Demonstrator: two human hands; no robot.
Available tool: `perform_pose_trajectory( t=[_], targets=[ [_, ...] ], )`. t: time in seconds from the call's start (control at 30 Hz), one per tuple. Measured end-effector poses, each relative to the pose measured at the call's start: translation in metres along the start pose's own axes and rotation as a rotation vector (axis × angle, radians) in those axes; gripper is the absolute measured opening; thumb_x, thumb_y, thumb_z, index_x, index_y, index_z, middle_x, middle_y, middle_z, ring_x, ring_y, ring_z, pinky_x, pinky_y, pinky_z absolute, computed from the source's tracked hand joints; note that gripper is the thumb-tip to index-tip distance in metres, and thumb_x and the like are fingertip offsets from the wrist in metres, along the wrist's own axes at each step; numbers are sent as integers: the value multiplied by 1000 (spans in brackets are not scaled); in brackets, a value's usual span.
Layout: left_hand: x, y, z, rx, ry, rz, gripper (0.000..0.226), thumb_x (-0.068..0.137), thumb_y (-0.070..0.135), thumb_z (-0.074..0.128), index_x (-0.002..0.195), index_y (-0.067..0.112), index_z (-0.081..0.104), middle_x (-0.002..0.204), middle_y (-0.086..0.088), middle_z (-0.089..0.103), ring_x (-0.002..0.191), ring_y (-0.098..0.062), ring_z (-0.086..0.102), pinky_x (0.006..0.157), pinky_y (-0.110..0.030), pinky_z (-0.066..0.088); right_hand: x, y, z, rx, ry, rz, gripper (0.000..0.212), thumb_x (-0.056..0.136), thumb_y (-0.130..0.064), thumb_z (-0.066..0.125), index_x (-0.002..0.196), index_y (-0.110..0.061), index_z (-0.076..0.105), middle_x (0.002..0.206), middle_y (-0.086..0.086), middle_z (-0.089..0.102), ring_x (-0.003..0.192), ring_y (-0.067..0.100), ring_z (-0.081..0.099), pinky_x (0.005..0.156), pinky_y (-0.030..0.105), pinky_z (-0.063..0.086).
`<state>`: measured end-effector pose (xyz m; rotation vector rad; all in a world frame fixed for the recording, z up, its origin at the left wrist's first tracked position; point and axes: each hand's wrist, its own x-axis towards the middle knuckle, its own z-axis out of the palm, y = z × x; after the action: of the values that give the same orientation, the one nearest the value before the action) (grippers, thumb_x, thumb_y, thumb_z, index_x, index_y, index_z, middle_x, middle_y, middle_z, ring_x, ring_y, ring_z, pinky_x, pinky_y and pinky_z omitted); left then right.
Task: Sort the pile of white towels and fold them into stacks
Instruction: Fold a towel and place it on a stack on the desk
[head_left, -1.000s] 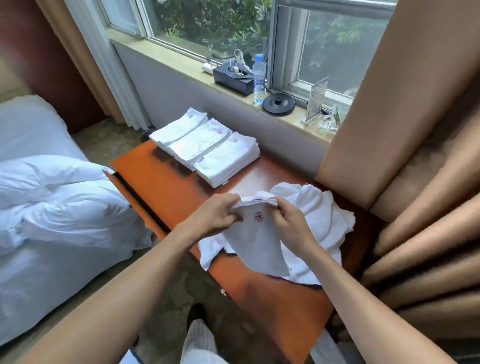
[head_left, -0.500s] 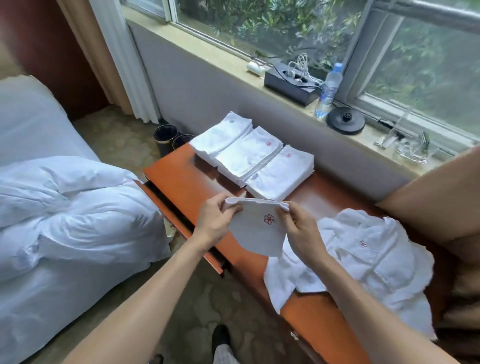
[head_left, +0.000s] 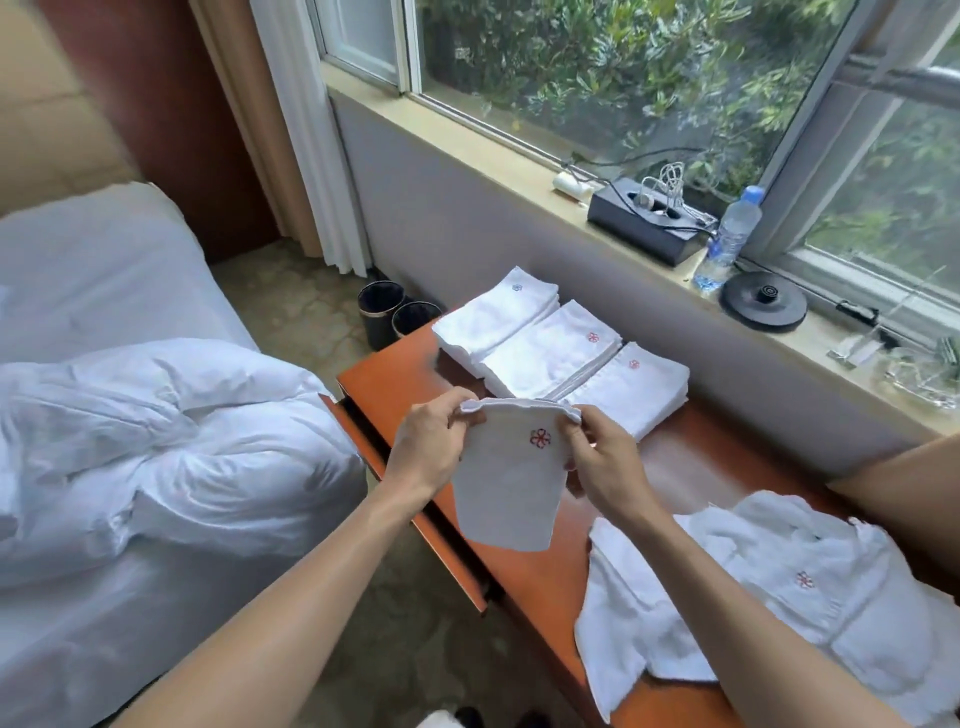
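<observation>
A folded white towel (head_left: 506, 488) with a red flower emblem hangs in the air over the orange table's (head_left: 395, 387) front edge. My left hand (head_left: 428, 452) pinches its top left corner and my right hand (head_left: 605, 465) pinches its top right corner. Three stacks of folded white towels (head_left: 556, 353) lie side by side at the table's far end, just beyond the held towel. A loose pile of unfolded white towels (head_left: 769, 597) lies on the table at the lower right, partly hidden by my right forearm.
A bed with a rumpled white duvet (head_left: 156, 447) stands to the left. Two dark bins (head_left: 397, 317) sit on the floor by the table's far end. The windowsill holds a black box (head_left: 647, 228), a water bottle (head_left: 727, 239) and a black round base (head_left: 762, 301). A tan curtain (head_left: 904, 499) hangs at right.
Both hands have carried the folded towel left, away from the loose pile and toward the three stacks. The view has swung left, so the pile now lies at the lower right.
</observation>
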<state>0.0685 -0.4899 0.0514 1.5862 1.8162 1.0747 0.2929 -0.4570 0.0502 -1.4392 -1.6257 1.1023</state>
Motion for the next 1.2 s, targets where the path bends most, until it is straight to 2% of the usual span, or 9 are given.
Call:
perform_pose_trajectory(
  t=[0.1, 0.23, 0.3, 0.5, 0.6, 0.7, 0.87, 1.03, 1.2],
  targets=[
    [13, -11, -13, -41, -18, -68, 37, 98, 1, 45, 95, 31, 66, 88, 4, 71, 77, -21, 71, 69, -43, 63, 19, -2, 13, -3, -71, -9, 31, 106, -29, 55, 84, -8, 55, 84, 19, 62, 47, 7, 50, 46, 16, 39],
    [36, -28, -27, -110, -73, -74, 29, 97, 0, 53, 94, 23, 70, 87, -2, 73, 75, -18, 74, 74, -42, 64, 32, -3, 30, 31, -73, 46, 25, 106, -26, 56, 92, -5, 61, 92, 14, 66, 72, 23, 69, 62, 28, 50],
    [60, -38, -38, -179, -86, -98, 22, 95, 7, 63, 91, 26, 73, 85, 1, 75, 76, -19, 76, 75, -36, 64, 49, -12, 39, 28, -50, 44, 23, 105, -24, 56, 94, -5, 62, 89, 12, 69, 73, 23, 71, 62, 28, 51],
    [143, -98, -67, -263, -125, -112, 19, 95, 13, 67, 90, 28, 76, 85, 3, 76, 79, -17, 73, 79, -48, 63, 114, -34, 103, 23, 38, 64, 16, 101, -20, 55, 87, -15, 61, 78, 4, 69, 64, 27, 66, 56, 42, 55],
    [181, -125, -87, -279, -179, -72, 20, 98, 23, 68, 88, 40, 74, 84, 14, 74, 77, -4, 66, 71, -34, 60, 137, -44, 141, 16, 91, 86, 16, 101, -20, 56, 87, -21, 63, 75, -7, 68, 63, 11, 62, 52, 26, 50],
    [221, -136, -106, -300, -226, -34, 18, 99, 23, 68, 88, 36, 74, 84, 14, 75, 74, -3, 64, 70, -22, 52, 161, -61, 158, -16, 125, 81, 15, 104, -24, 56, 95, -25, 67, 89, -9, 72, 81, 10, 68, 68, 28, 58],
    [278, -131, -121, -310, -277, 21, 13, 98, 19, 70, 89, 27, 74, 77, 17, 72, 69, -1, 62, 65, -15, 49, 190, -82, 166, -15, 158, 106, 15, 108, -31, 51, 107, -32, 66, 104, -10, 75, 88, 9, 71, 72, 28, 60],
    [322, -117, -117, -351, -301, 31, 9, 99, 22, 69, 95, 26, 75, 91, 0, 78, 79, -14, 67, 77, -37, 58, 223, -92, 157, 23, 207, 80, 15, 107, -28, 50, 106, -30, 65, 99, -3, 76, 78, 17, 73, 65, 33, 62],
    [344, -101, -104, -322, -207, 17, 11, 99, 27, 69, 91, 32, 75, 87, 8, 76, 73, -12, 64, 75, -41, 59, 260, -86, 139, 89, 182, 24, 17, 108, -26, 50, 107, -34, 65, 100, -2, 76, 78, 18, 74, 63, 31, 62]
  ],
)
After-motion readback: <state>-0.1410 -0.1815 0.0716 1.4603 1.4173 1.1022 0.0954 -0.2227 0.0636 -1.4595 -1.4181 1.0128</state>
